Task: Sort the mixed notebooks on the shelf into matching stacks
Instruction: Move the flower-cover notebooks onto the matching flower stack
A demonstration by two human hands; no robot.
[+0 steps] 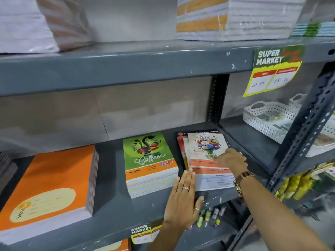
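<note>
1. Head view, far left of the grey shelf: I log a thick orange stack, edges square, standing apart from its neighbours. It reads as a finished group.

2. Centre: the green coffee stack, also uniform and squared, with a gap of bare shelf on either side. I judge this one sorted too.

3. Right of centre: the mixed pile. A flower notebook lies on top, askew over other covers; a dark cover shows at the back and red edges at the left. This is the unsorted part of the task.

4. Left hand: flat, palm down, fingers straight and close together, thumb out to the side. The fingertips touch the pile's front-left corner, gripping nothing. Probably it is bracing the pile so lower books don't slide.

5. Right hand: resting on the flower notebook's right side, fingers bent onto the cover. I cannot tell whether they pinch the edge or only press. The likely aim is to lift or slide this top book.

6. Far right: a white basket sits on the next bay, well apart. A price tag hangs from the shelf above.
</note>
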